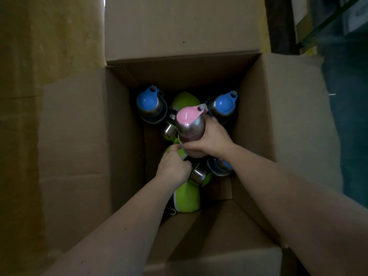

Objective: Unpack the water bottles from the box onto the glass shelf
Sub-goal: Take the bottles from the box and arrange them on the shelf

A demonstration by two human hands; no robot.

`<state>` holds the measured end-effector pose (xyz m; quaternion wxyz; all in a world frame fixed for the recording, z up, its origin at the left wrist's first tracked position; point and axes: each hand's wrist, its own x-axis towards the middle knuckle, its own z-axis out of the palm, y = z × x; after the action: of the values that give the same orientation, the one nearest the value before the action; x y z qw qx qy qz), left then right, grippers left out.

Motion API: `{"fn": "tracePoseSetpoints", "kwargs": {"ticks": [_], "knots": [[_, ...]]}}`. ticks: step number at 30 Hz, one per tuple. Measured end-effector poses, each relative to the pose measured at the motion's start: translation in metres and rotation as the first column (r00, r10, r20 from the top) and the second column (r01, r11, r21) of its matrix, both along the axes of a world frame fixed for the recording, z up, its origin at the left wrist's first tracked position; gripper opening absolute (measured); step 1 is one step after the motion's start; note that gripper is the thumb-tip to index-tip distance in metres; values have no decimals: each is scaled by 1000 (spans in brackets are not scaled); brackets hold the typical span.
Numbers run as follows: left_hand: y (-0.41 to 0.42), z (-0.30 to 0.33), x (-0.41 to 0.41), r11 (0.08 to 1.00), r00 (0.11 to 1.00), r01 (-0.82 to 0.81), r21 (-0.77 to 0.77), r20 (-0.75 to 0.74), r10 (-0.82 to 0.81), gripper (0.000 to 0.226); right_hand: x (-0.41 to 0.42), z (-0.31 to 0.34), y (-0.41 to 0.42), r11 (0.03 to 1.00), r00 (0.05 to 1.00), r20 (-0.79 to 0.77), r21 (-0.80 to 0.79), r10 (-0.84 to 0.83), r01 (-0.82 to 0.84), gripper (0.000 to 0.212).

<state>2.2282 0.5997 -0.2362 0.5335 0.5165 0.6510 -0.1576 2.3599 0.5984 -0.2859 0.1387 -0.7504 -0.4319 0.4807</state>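
Deep in the open cardboard box, far left: a blue-capped bottle standing upright against the left wall. Just right of it, green-capped bottles lying jumbled across the box floor, one more green one near the front. Left hand low among these, fingers curled down toward a green bottle beneath the pink one; firm grip or only touch, cannot tell. Centre: pink-capped bottle, steel body, long axis tilted, cap toward the far wall and up, base down toward the wrists. Right hand wrapped round its lower body, fingers and thumb curled tight on the steel. Pink bottle thus already in the right hand, raised a little above the rest but well below the box rim. Right of that: a second blue-capped bottle upright in the far right corner. Glass shelf at upper right, outside the box, well apart; likely next a lift straight up along the bottle's axis, then right.
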Motion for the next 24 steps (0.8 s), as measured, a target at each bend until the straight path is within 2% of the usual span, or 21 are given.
{"fn": "tracePoseSetpoints", "kwargs": {"ticks": [3,8,13,18,22,24], "knots": [[1,23,0,997,998,-66,35,11,65,60,2,28,2,997,982,-174,2,-76,77,86],[5,73,-2,989,992,-115,93,67,109,80,5,84,7,995,952,-286,-30,-103,99,61],[4,136,-1,969,984,-135,209,146,105,97,0,151,8,975,911,-352,-30,-216,220,95],[10,210,0,930,968,-178,320,228,107,102,1,233,14,954,852,-454,18,-260,300,77],[25,275,2,898,956,-202,392,277,94,100,7,313,30,959,844,-505,97,-183,265,42],[33,308,3,879,943,-225,421,321,88,100,9,356,39,958,848,-505,128,-159,256,45]]}}
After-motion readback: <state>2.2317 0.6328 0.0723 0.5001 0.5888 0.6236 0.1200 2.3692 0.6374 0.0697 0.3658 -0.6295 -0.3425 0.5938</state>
